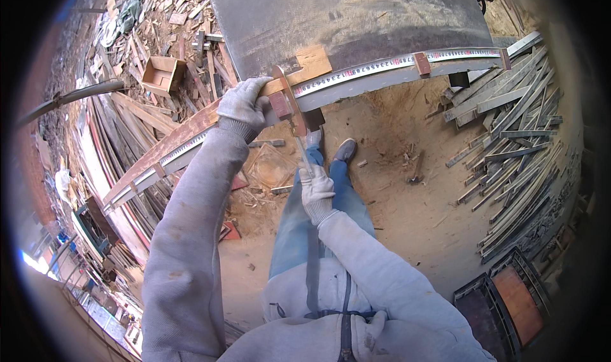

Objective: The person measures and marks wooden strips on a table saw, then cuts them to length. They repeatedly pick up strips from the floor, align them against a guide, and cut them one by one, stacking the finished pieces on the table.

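Both my hands wear pale gloves. My left hand [244,105] is closed over a long, narrow wooden board [172,133] lying along the edge of the bench, its fingers curled. In my right hand [315,187], lower and nearer my body, is a tool with a thin metal handle [304,152]. The handle runs up to a long, flat, reddish-brown part [289,101] that crosses the bench edge just right of my left hand. A light wood piece [313,63] lies beside it on the bench. A white measuring strip [356,74] follows the edge.
The dark bench top [356,18] fills the far middle. Reddish blocks [422,64] sit along its metal edge. Metal bars [515,133] are piled at right, near dark frames [509,305]. Wood scraps, an open box [163,74] and stacked boards lie left. A hammer [417,169] lies on the ground.
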The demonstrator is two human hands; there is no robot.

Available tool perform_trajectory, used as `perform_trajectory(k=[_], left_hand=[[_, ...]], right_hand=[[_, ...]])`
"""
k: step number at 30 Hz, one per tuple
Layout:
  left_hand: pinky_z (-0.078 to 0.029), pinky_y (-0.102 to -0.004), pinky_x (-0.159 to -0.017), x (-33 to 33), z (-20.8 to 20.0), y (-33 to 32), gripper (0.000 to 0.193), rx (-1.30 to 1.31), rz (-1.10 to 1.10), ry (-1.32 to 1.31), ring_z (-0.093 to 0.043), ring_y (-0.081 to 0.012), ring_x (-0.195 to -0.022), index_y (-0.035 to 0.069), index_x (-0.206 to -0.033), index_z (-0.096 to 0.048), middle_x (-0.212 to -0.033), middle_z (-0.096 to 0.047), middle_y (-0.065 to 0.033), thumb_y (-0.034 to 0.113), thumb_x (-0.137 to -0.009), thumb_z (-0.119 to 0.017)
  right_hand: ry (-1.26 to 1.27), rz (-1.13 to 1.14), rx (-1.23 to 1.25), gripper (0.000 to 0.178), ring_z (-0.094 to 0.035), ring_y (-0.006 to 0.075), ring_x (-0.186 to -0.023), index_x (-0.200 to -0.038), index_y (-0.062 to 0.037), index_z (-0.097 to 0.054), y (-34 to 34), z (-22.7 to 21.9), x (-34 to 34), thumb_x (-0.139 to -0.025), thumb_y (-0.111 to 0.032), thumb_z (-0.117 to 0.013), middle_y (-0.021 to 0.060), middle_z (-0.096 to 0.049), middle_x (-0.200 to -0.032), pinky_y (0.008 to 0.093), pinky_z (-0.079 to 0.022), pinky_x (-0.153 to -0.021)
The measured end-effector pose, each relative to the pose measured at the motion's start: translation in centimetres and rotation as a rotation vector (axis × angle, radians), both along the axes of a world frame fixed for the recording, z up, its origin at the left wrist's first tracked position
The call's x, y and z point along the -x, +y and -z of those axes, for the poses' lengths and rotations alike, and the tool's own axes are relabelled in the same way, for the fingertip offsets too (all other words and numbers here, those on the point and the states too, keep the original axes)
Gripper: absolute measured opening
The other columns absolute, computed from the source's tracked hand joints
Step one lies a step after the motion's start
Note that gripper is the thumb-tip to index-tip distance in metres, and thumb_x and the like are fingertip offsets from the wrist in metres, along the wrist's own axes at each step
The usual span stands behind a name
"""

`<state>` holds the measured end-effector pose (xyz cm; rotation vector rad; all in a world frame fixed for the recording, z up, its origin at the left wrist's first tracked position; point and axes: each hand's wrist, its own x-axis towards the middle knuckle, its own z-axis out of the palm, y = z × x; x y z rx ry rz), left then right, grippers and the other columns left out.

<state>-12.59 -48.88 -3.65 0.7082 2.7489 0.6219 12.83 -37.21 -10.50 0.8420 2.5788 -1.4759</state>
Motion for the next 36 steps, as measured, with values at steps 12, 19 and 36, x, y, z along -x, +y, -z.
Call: perform_trajectory(k=[12, 19, 36], left_hand=[[-0.055, -0.0467, -0.098, 0.0, 0.1, 0.0, 0.043, -0.048, 0.020, 0.042, -0.069, -0.0380, -0.112, 0.013, -0.130, -0.066, -0.120, -0.072, -0.0156, 0.009, -0.087, -0.067], [-0.053, -0.0453, -0.102, 0.0, 0.3, -0.1, 0.043, -0.017, 0.015, 0.029, -0.067, -0.0369, -0.117, 0.011, -0.131, -0.065, -0.122, -0.071, -0.0148, 0.008, -0.088, -0.068], [-0.055, -0.0443, -0.099, -0.2, 0.2, -0.1, 0.043, -0.008, -0.036, 0.036, -0.069, -0.0379, -0.113, 0.013, -0.131, -0.065, -0.120, -0.072, -0.0165, 0.010, -0.089, -0.071]], right_hand=[[-0.547, 0.821, 1.567, 0.053, -0.046, 0.0151, -0.040, -0.110, -0.0057, -0.065, 3.2, -4.2, 2.7, -0.113, -0.052, -0.038, 0.0161, -0.071, -0.079, 0.0338, -0.040, -0.039], [-0.569, 0.913, 1.985, 0.059, -0.046, 0.0174, -0.039, -0.120, -0.0013, -0.061, 4.3, -4.2, 2.9, -0.112, -0.055, -0.038, 0.0159, -0.070, -0.080, 0.0365, -0.045, -0.043], [-0.222, 0.397, 1.227, 0.027, -0.073, 0.0182, -0.086, -0.123, 0.0004, -0.064, 2.7, -3.7, 2.5, -0.106, -0.020, -0.066, 0.0114, -0.074, -0.099, 0.0369, -0.062, -0.074]])
